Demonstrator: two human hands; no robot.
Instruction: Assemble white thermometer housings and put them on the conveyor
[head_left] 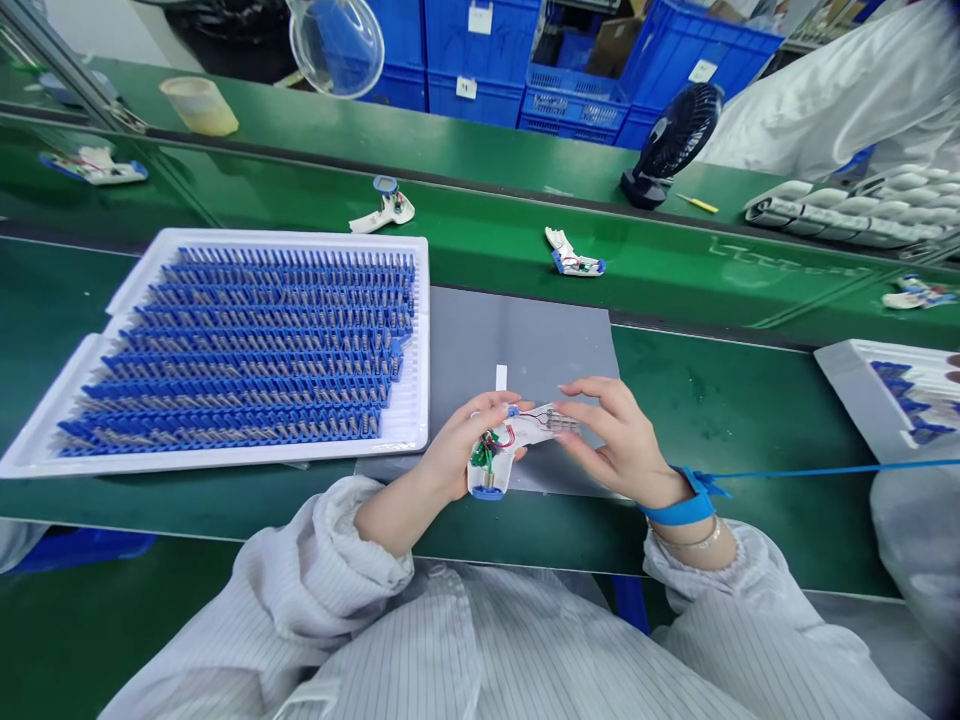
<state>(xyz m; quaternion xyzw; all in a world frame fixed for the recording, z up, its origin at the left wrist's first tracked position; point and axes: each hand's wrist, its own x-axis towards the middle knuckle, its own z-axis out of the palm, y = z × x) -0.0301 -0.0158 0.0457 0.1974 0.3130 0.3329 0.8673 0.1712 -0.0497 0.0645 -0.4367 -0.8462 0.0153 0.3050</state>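
My left hand [469,440] is closed around a white, gun-shaped device housing [491,478] with a blue end. Inside the housing show a green circuit board [480,452] and red, black and green wires. Its handle part points right, and metal spring-like contacts [561,421] sit at that end. My right hand [615,435] is at these contacts with its fingers apart, the thumb below and the index finger above. Whether the fingertips touch the contacts I cannot tell. A blue wrist strap [681,510] with a cord circles my right wrist. Beneath lies a grey mat [525,330].
A white tray [416,350] with rows of blue parts holding springs lies left. Similar housings [577,262] lie on the green strip behind the mat. A black fan [675,140] stands on the ledge. Another white tray [847,365] and a person's white sleeve [810,100] are right.
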